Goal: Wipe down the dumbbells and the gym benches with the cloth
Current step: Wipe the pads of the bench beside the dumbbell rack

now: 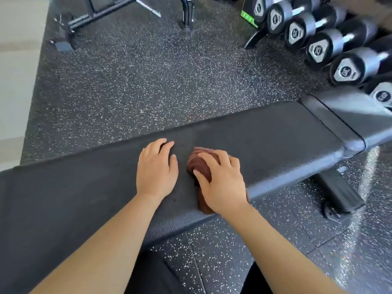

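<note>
A long black padded gym bench (275, 136) runs across the middle of the view. On its pad lies a bunched brown cloth (200, 165). My right hand (222, 179) lies on top of the cloth, fingers and thumb curled around it. My left hand (156, 169) rests flat on the pad just left of the cloth, fingers straight. Several black dumbbells (322, 47) with grey end plates sit on a rack at the upper right, well away from both hands.
The bench's grey seat section (350, 115) and its wheeled foot (339, 198) are at the right. Another black equipment frame (106, 13) stands at the top left on the speckled rubber floor (148, 77). A pale wall (14, 60) borders the left.
</note>
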`<move>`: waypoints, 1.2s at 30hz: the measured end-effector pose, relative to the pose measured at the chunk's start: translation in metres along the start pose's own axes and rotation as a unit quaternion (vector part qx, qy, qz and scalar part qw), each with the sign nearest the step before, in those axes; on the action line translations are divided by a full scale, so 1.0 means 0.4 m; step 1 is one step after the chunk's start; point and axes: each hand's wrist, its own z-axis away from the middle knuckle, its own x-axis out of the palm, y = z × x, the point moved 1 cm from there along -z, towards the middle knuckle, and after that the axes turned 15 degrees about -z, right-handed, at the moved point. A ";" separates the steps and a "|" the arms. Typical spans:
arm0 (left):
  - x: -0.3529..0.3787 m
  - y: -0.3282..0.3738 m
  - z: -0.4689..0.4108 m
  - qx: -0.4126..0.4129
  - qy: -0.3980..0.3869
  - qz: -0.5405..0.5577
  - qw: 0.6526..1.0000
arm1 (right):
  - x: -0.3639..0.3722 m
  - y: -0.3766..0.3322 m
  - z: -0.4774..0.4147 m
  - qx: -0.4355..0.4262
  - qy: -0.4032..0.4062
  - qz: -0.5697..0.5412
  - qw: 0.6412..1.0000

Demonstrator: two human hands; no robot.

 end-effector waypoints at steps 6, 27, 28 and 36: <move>0.009 -0.003 0.000 0.006 0.015 -0.016 1.000 | 0.024 -0.004 -0.182 0.023 0.000 -0.005 1.000; -0.056 -0.092 0.124 -0.036 -0.008 -0.047 0.998 | 0.059 -0.051 -0.066 -0.093 -0.058 -0.017 0.994; -0.054 -0.095 0.125 -0.038 -0.007 -0.045 0.998 | 0.070 -0.062 -0.103 -0.083 -0.061 -0.013 0.995; -0.053 -0.095 0.130 -0.040 0.003 -0.037 0.999 | 0.106 -0.121 -0.261 -0.047 -0.111 0.012 0.993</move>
